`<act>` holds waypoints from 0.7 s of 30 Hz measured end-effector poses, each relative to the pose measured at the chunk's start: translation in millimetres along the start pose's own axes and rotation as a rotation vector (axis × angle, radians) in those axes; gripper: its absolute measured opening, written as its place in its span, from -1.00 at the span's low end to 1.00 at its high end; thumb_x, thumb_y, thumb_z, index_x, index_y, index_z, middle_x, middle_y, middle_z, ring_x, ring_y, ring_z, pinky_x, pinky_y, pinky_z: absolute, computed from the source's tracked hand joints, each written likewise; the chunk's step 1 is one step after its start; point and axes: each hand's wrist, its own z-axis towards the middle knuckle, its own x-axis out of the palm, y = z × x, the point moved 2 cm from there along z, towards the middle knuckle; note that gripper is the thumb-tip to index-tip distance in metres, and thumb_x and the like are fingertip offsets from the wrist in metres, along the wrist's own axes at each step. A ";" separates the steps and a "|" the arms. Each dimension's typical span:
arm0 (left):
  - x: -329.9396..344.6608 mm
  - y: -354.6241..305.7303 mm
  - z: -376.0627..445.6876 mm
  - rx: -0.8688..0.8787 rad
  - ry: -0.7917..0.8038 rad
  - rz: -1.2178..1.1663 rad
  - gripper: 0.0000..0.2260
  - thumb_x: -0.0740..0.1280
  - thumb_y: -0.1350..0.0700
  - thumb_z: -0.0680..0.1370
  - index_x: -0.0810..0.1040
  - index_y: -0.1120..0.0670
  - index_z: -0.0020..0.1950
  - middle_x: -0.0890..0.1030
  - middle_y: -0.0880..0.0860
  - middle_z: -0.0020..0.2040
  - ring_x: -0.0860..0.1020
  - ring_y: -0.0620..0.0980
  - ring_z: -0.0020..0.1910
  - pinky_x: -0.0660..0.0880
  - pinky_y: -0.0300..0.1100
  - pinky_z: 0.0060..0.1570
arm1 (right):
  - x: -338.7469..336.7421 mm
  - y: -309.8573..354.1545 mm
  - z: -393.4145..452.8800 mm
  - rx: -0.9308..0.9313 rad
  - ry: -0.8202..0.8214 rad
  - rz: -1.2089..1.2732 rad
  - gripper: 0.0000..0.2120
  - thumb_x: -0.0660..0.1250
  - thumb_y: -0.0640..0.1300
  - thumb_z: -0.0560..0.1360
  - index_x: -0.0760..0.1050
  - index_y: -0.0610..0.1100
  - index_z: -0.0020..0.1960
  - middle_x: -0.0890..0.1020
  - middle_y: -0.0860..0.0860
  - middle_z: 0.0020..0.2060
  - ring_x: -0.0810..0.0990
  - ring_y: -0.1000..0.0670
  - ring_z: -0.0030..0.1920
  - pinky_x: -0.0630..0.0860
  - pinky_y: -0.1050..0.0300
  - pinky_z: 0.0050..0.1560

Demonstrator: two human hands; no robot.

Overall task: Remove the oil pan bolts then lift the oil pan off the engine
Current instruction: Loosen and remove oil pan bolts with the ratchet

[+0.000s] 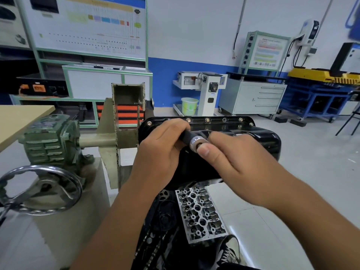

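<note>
A glossy black oil pan [261,139] sits on top of the upturned engine, its far flange lined with several bolts [207,120]. My left hand [161,151] grips the black handle of a ratchet wrench [188,137] above the pan. My right hand [231,156] holds the wrench's silver head [195,143], with the thumb pressed against its end. The engine's cylinder head [200,213] faces down below the pan. The near flange of the pan is hidden behind my hands.
The engine hangs on a beige stand [109,145] with a green gearbox [50,139] and a chrome handwheel [39,190] at left. A wooden tabletop [17,119] lies far left. Cabinets, a green bucket [189,106] and trainer boards stand along the back wall.
</note>
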 end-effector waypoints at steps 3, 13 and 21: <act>2.4 1.3 0.4 0.003 -0.036 0.017 -0.71 0.33 0.47 0.53 0.61 0.23 0.19 0.65 0.08 0.10 0.61 0.09 0.11 0.56 0.01 0.07 | 25.4 1.2 -8.9 0.110 0.019 0.352 -0.51 0.03 0.33 0.60 0.33 0.00 -0.30 0.44 0.09 -0.48 0.44 0.04 -0.48 0.41 -0.05 -0.45; 6.8 11.5 -1.7 0.015 -0.103 -0.014 -0.65 0.36 0.50 0.50 0.62 0.24 0.24 0.68 0.08 0.16 0.64 0.01 0.19 0.58 -0.03 0.21 | -32.7 -42.6 11.7 0.201 0.621 0.567 -0.63 0.47 0.11 0.51 0.51 -0.19 -0.15 0.60 -0.08 -0.33 0.56 -0.02 -0.35 0.51 0.11 -0.33; 18.0 19.6 -6.0 0.051 -0.180 -0.043 -0.65 0.39 0.49 0.50 0.57 0.20 0.21 0.64 0.06 0.10 0.61 0.03 0.11 0.57 0.06 0.07 | -44.0 -49.2 20.5 0.291 0.165 0.669 -0.60 0.71 0.04 0.19 0.57 -0.15 -0.25 0.51 -0.08 -0.51 0.39 0.05 -0.53 0.28 0.30 -0.52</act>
